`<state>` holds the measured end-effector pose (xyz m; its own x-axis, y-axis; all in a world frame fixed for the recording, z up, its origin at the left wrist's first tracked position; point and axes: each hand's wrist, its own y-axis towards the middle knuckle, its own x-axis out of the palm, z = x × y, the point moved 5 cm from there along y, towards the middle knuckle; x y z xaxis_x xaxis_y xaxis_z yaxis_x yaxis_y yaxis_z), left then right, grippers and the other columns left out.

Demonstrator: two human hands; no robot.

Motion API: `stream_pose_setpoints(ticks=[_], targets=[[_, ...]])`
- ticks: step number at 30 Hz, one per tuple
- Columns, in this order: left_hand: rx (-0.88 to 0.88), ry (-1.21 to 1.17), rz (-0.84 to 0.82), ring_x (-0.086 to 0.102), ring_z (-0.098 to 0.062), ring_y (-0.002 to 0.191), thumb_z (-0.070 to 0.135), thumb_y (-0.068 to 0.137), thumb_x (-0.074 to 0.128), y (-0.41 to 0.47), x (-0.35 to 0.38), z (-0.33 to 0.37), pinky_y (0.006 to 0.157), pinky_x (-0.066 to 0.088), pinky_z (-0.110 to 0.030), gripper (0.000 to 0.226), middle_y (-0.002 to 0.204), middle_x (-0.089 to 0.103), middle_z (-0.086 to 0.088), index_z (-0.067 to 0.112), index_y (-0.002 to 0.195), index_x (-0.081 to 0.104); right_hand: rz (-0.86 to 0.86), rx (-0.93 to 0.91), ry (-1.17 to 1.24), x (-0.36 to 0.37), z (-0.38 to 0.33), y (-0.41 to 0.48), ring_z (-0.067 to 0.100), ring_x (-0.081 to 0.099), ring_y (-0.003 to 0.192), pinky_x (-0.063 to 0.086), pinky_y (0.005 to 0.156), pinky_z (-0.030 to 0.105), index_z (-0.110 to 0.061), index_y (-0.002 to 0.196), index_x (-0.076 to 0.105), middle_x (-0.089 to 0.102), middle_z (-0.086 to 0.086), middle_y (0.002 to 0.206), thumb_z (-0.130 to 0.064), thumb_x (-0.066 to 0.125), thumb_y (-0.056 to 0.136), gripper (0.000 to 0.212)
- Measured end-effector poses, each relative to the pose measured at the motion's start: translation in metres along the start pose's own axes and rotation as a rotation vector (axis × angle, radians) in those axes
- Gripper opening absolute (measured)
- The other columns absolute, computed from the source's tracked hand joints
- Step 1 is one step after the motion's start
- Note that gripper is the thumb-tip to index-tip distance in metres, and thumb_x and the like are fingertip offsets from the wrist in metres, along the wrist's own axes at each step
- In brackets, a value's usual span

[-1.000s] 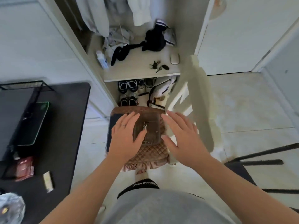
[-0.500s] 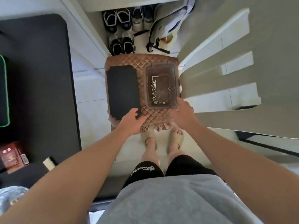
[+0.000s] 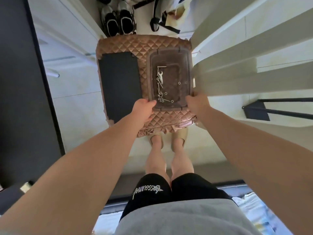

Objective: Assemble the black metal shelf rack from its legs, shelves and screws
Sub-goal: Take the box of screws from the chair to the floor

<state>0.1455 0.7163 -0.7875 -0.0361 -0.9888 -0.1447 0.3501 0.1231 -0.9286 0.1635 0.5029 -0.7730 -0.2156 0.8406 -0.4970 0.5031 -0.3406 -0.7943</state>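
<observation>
Quilted brown cushion (image 3: 118,46) fills mid-frame, w/ pale floor around it. On it, right of ctr, sits a clear tray (image 3: 188,68) w/ screws (image 3: 160,97) and a small wrench (image 3: 160,77) inside. A black shelf (image 3: 120,85) lies flat just left of it. Tray's long axis runs up-frame, away from both hands. Left hand (image 3: 144,110) and right hand (image 3: 197,103) each take a lower corner, grip clamped on the rim, arms stretched down. A lift probably must be level, or the screws slide.

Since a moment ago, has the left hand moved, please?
Yes: the left hand went right, off the black panel corner onto the tray rim.
</observation>
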Motion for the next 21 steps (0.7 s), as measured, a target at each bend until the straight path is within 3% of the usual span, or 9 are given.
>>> stream_pose_setpoints(ticks=[3,5,7,9,14,18,21], targets=[[0.018,-0.024,0.013,0.067,-0.03,0.104,0.021,0.098,0.063,-0.009,-0.002,0.006,0.089,0.058,-0.042,0.015,0.097,0.064,-0.006,0.02,0.084,0.057,0.011,-0.023,-0.018,-0.006,-0.004,-0.005,0.032,0.063,0.083,0.05,0.072,0.034,-0.015,0.097,0.068,0.06,0.001,0.073,-0.01,0.055,0.089,0.016],[0.02,-0.056,0.028,0.069,-0.032,0.102,0.014,0.097,0.061,-0.017,-0.007,0.01,0.077,0.06,-0.037,0.006,0.109,0.067,-0.016,0.013,0.091,0.06,0.009,-0.033,0.014,-0.011,-0.006,-0.012,0.037,0.068,0.088,0.058,0.081,0.042,-0.011,0.086,0.067,0.067,0.01,0.077,-0.012,0.059,0.089,0.008],[0.03,-0.072,0.047,0.072,-0.03,0.093,0.007,0.097,0.057,-0.029,-0.014,0.015,0.064,0.061,-0.031,0.007,0.111,0.067,-0.02,0.006,0.103,0.06,-0.012,-0.027,0.07,-0.015,-0.008,-0.021,0.042,0.07,0.092,0.058,0.087,0.053,-0.002,0.096,0.069,0.072,0.022,0.093,-0.015,0.062,0.09,0.016],[0.066,-0.068,0.045,0.073,-0.029,0.089,0.004,0.096,0.055,-0.043,-0.02,0.02,0.058,0.06,-0.028,0.006,0.107,0.067,-0.02,0.004,0.098,0.06,-0.045,-0.045,0.124,-0.019,-0.011,-0.036,0.047,0.069,0.088,0.057,0.085,0.06,-0.004,0.099,0.069,0.071,0.025,0.096,-0.016,0.061,0.091,0.017],[0.252,0.001,0.096,0.074,-0.022,0.083,0.007,0.093,0.057,-0.087,-0.042,0.039,0.067,0.062,-0.031,0.004,0.102,0.068,-0.012,0.01,0.091,0.058,-0.047,-0.161,0.181,-0.041,-0.033,-0.087,0.043,0.069,0.089,0.056,0.086,0.06,-0.016,0.096,0.068,0.073,0.016,0.094,-0.019,0.06,0.093,0.009],[0.42,-0.02,0.123,0.074,-0.018,0.082,0.008,0.09,0.06,-0.131,-0.062,0.062,0.062,0.059,-0.025,0.008,0.1,0.065,-0.01,0.014,0.09,0.054,-0.017,-0.313,0.226,-0.069,-0.064,-0.135,0.038,0.071,0.089,0.059,0.084,0.055,-0.022,0.09,0.067,0.073,0.014,0.091,-0.021,0.06,0.095,0.009],[0.52,-0.026,0.13,0.072,-0.022,0.09,0.011,0.089,0.062,-0.166,-0.075,0.084,0.066,0.061,-0.029,0.01,0.105,0.063,-0.014,0.013,0.093,0.053,0.028,-0.424,0.263,-0.093,-0.086,-0.173,0.029,0.073,0.088,0.059,0.087,0.053,-0.025,0.098,0.068,0.073,0.002,0.094,-0.025,0.061,0.095,0.007]])
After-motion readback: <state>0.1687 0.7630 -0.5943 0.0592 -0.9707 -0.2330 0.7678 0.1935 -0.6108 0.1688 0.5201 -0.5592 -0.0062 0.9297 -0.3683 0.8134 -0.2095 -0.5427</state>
